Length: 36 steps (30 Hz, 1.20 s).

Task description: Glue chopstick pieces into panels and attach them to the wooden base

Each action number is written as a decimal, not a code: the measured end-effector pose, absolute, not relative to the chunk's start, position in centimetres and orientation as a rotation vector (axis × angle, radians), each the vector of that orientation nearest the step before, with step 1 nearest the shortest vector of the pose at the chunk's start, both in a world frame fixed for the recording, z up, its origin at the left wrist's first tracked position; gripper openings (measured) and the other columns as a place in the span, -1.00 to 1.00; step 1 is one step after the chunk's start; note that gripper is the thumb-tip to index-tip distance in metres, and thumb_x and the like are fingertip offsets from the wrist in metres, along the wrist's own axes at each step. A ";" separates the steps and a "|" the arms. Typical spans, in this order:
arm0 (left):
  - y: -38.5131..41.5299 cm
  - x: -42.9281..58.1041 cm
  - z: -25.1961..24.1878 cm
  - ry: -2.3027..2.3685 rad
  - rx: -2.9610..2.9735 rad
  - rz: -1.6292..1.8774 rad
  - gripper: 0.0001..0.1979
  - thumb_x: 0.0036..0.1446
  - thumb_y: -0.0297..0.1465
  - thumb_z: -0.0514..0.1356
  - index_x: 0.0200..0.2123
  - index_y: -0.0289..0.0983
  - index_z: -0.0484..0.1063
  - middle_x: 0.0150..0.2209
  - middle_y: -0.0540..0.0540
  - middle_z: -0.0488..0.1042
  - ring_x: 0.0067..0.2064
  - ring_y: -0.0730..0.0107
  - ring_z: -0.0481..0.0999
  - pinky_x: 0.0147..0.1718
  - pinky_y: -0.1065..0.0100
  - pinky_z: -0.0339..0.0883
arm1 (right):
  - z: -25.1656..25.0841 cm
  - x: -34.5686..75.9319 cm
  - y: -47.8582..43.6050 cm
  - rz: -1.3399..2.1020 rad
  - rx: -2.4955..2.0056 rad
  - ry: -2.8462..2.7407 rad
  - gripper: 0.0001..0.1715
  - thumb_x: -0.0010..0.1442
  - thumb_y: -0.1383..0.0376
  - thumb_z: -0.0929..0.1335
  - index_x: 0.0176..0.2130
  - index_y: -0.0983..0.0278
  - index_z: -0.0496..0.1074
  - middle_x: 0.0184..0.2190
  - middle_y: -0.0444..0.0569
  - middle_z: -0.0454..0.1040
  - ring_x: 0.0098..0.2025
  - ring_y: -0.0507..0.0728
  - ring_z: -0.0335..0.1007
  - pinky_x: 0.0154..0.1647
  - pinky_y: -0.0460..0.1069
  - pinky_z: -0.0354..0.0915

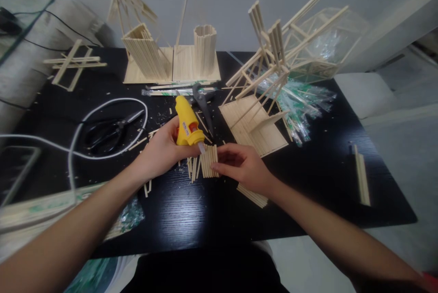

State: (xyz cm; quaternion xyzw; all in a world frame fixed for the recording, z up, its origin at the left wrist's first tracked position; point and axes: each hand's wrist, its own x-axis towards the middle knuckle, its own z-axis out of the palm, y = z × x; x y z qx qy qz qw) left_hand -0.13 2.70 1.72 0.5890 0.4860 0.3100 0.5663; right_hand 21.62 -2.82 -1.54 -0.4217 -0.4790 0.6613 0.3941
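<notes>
Mid-frame, the left hand point(163, 149) grips a glue gun point(185, 117); the right hand point(245, 165) seemingly pinches sticks point(208, 161); the surface point(290, 213) ends lower-frame

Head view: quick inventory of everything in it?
Plastic glue gun: 1, yellow, left hand
Short wooden stick row: 1, pale, at right hand
Wooden slat panel: 1, pale, near right hand
Hollow stick towers: 2, pale, rear
Slatted bases: 3, pale, under structures
Open stick frameworks: several, pale, rear
Loose sticks: many, pale, scattered
Plastic wrappers: several, clear-green, both sides
Metal scissors: 1, black-handled, left
Looped cable: 1, white, left
Angled tool: 1, dark, centre
Woodgrain table: 1, black, centre
Left hand, right hand: 2, bare, centre
</notes>
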 end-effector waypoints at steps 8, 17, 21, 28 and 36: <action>2.5 -0.2 1.6 1.120 1.361 0.716 -0.57 -0.09 -0.41 0.48 -0.16 -0.25 0.40 -0.29 0.00 0.57 -0.29 0.37 0.56 -0.25 0.33 0.51 | -1.4 21.6 -2.8 1.680 -1.069 -1.210 -0.67 0.03 0.19 0.61 -0.20 0.21 0.61 -0.33 -0.12 0.63 -0.31 0.05 0.56 -0.21 -0.01 0.52; 2.5 0.4 2.0 1.096 1.336 0.721 -0.57 -0.12 -0.45 0.48 -0.20 -0.25 0.37 -0.31 0.02 0.53 -0.33 0.41 0.51 -0.29 0.37 0.47 | -1.5 21.4 -2.9 1.682 -1.069 -1.253 -0.71 0.04 0.19 0.60 -0.21 0.20 0.63 -0.32 -0.11 0.63 -0.31 0.06 0.54 -0.20 0.02 0.50; 2.6 0.0 1.5 1.105 1.379 0.777 -0.61 -0.07 -0.42 0.46 -0.21 -0.24 0.36 -0.34 0.04 0.47 -0.35 0.41 0.47 -0.33 0.37 0.43 | -1.5 21.6 -2.9 1.641 -1.088 -1.259 -0.70 0.05 0.19 0.59 -0.21 0.21 0.61 -0.32 -0.10 0.63 -0.31 0.06 0.55 -0.20 0.01 0.50; 2.8 -0.8 1.6 1.258 1.591 0.895 -0.69 0.06 -0.31 0.41 -0.18 -0.24 0.41 -0.32 0.03 0.43 -0.32 0.42 0.41 -0.37 0.42 0.31 | -0.6 22.7 -2.8 1.281 -1.218 -1.355 -0.78 0.12 0.21 0.53 -0.24 0.21 0.51 -0.35 -0.10 0.58 -0.31 0.09 0.57 -0.23 0.00 0.54; 2.8 -1.0 1.6 1.282 1.623 0.860 -0.71 0.10 -0.22 0.39 -0.21 -0.23 0.43 -0.33 0.02 0.44 -0.33 0.38 0.41 -0.37 0.40 0.28 | 0.1 28.0 -3.9 0.592 -1.535 -1.292 -0.80 0.09 0.23 0.53 -0.33 0.20 0.46 -0.36 -0.09 0.58 -0.39 0.12 0.59 -0.33 0.01 0.60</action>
